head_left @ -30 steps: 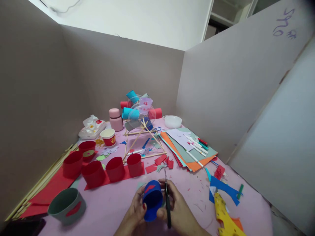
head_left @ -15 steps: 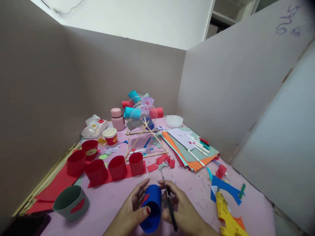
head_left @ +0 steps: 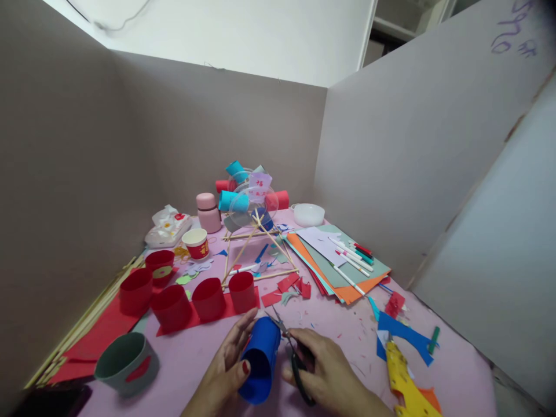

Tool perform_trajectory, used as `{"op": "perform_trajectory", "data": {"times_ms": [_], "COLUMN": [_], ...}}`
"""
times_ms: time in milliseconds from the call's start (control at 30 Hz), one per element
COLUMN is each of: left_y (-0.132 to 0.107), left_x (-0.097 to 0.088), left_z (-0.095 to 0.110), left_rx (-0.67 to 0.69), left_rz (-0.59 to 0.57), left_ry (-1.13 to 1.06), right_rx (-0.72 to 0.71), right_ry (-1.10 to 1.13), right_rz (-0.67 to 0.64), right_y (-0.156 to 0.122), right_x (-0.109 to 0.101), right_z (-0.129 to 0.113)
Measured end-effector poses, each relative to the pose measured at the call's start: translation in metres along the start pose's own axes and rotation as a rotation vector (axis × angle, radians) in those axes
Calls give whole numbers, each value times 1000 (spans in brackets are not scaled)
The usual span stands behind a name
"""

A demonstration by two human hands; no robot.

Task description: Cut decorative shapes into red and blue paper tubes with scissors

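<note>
One blue tube [head_left: 266,343] in left hand [head_left: 226,369]

Just right of the tube [head_left: 266,341] are the scissors [head_left: 297,370]; farther right lies the glue gun [head_left: 403,383]. Behind the tube stands the frame [head_left: 259,220], behind-left the rings [head_left: 209,301], behind-right the paper stack [head_left: 347,278].

Blue tube [head_left: 266,336], black-handled scissors [head_left: 286,334], pink table [head_left: 195,362]

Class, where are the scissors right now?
In the head view, the scissors are in the right hand, low and just right of centre, beside the blue tube.
</note>
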State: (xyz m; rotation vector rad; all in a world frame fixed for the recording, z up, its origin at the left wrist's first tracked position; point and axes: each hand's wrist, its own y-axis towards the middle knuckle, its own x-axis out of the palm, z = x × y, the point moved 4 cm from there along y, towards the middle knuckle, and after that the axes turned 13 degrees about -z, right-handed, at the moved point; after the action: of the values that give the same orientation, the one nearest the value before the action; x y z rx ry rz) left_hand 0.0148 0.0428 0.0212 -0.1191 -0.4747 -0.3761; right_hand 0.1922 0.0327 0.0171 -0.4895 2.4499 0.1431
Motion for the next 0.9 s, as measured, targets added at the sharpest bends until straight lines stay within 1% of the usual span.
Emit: {"op": "perform_trajectory", "data": {"times_ms": [133, 267, 467, 600, 700, 800, 900], "left_y": [-2, -2, -2, -1, -1, -1, -1], "left_x": [3, 3, 2, -1, -5, -7, -5], "left_z": [3, 5, 4, 3, 2, 0, 0], "left_rx": [-5, -17, -4, -4, -28, -30, -33], "left_rz": [2, 13, -11, 20, 48, 46, 25], "left_ry": [-11, 24, -5, -38, -49, -79, -116], "right_rx": [-18, -14, -31, -24, 15, 27, 18], "right_ry": [-22, -3, 107, 200, 150, 51, 18], "right_rz": [-19, -39, -62, -19, 16, -5, -14], "right_y": [0, 0, -1, 0, 1, 1, 1], "right_x": [-4, -7, -5, -5, -5, -1, 3], "right_z": [-4, -6, -1, 3, 2, 0, 0]}}
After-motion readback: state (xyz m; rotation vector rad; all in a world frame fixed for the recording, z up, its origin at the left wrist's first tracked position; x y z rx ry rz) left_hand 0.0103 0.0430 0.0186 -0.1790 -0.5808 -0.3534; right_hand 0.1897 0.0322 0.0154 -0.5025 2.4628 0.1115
